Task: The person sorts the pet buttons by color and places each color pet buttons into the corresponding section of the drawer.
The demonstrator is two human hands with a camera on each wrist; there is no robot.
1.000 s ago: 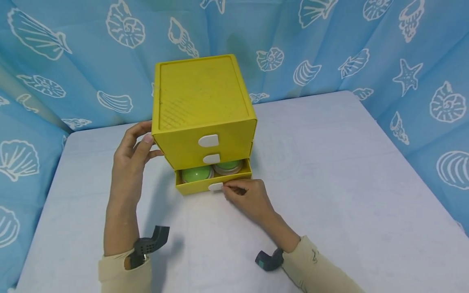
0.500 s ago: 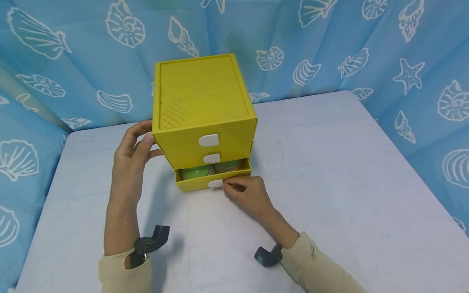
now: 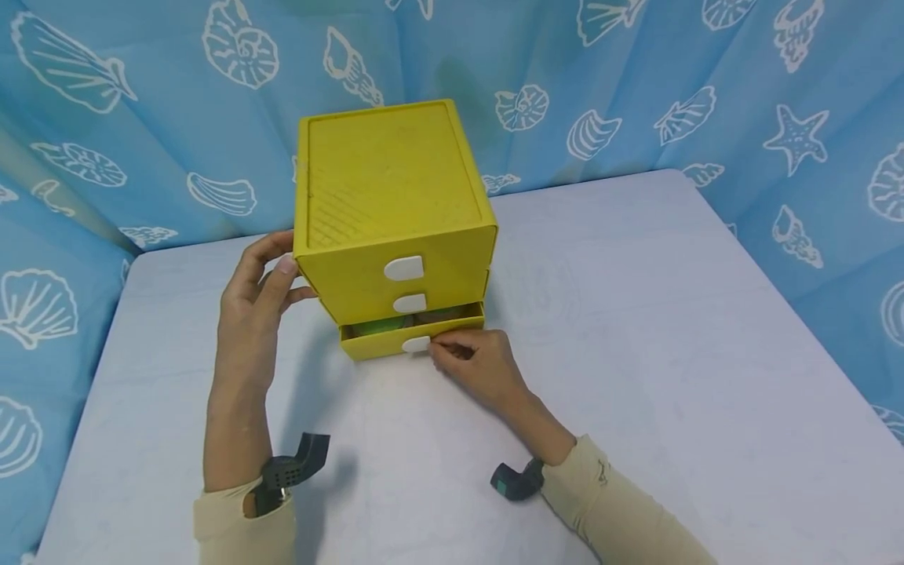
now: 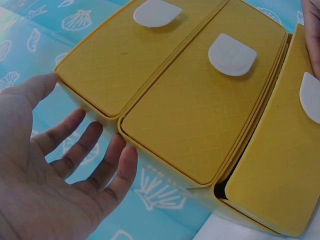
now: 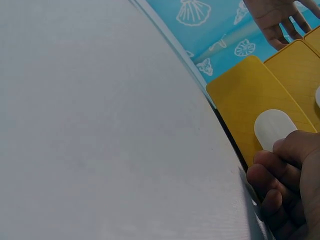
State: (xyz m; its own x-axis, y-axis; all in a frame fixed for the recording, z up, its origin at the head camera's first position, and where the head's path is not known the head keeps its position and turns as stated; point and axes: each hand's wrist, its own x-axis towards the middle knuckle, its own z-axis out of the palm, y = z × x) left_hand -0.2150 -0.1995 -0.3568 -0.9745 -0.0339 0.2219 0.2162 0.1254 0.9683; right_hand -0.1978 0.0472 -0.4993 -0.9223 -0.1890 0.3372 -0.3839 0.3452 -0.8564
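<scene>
A yellow drawer cabinet with white handles stands at the back of the table. Its bottom drawer sticks out partway, while the two above are closed. Inside it, in the head view, a strip of a green round-topped item shows; most of the contents are hidden. My right hand pinches the right side of the bottom drawer's white handle between thumb and fingers. With relaxed, spread fingers, my left hand touches the cabinet's left side, its thumb at the upper front edge.
The cabinet stands on a table with a white cover. Behind it and along both sides hangs a blue curtain printed with white shells. A black wrist device sits on the left forearm, another on the right.
The bottom drawer has slid inward, pushed by my right hand on its handle, so less of the green items shows. My left hand stays at the cabinet's side.
</scene>
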